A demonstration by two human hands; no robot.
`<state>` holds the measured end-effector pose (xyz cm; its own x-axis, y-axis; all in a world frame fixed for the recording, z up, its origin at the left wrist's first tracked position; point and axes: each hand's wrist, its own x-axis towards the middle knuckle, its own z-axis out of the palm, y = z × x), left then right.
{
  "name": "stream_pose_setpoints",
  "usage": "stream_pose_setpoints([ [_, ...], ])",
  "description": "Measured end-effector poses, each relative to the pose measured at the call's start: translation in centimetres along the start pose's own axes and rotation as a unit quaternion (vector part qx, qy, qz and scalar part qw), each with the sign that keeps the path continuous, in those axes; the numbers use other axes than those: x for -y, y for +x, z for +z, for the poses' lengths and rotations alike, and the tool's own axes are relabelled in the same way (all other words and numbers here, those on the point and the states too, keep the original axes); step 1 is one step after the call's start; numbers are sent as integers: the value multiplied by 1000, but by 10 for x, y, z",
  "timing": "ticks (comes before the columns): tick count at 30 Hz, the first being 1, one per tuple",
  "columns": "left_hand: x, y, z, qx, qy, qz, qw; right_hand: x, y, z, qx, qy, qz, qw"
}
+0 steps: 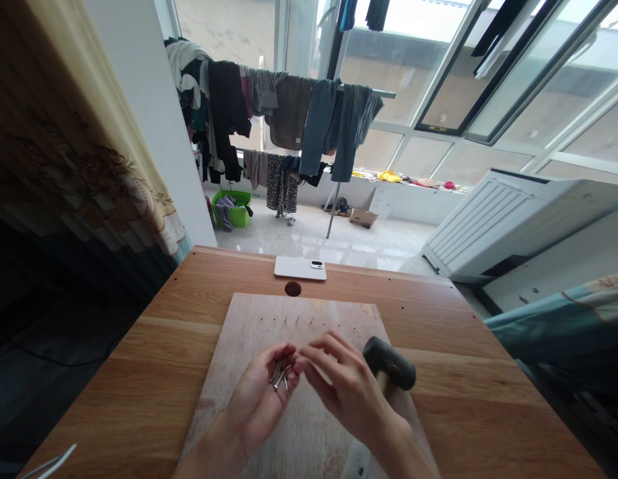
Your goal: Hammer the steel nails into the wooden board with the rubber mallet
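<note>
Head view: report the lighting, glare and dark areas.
Head view: daylight washes out parts of the upper window panes; head view: glossy reflections on the floor; head view: shadow over much of the left curtain; head view: nails in the left hand glint.

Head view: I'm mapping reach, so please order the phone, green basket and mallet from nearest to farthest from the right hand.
1. Mallet: just right of the right hand.
2. Phone: near the table's far edge.
3. Green basket: on the floor beyond, leftward.
</note>
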<state>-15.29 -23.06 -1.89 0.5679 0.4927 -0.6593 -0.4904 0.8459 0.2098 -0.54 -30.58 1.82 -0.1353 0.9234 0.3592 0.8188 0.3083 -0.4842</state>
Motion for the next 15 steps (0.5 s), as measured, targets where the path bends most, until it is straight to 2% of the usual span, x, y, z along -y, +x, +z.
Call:
stream_pose_setpoints([
  [3, -13, -8, 5, 29, -52, 9, 998, -20, 6, 2, -33, -50, 133, 989],
  [5, -16, -14, 10, 37, -71, 20, 997, -35, 12, 4, -27, -72, 174, 982],
  [9, -6, -19, 14, 25, -44, -38, 998, -52, 24, 12, 1, -88, 191, 978],
  [11, 0, -19, 13, 21, -43, -16, 999, -55, 28, 16, 14, -89, 188, 978],
  [13, 4, -18, 10, -8, -38, 16, 999, -57, 30, 18, 18, -86, 183, 979],
  [15, 7, -16, 7, -42, -27, 21, 999, -58, 32, 19, 12, -80, 179, 981],
])
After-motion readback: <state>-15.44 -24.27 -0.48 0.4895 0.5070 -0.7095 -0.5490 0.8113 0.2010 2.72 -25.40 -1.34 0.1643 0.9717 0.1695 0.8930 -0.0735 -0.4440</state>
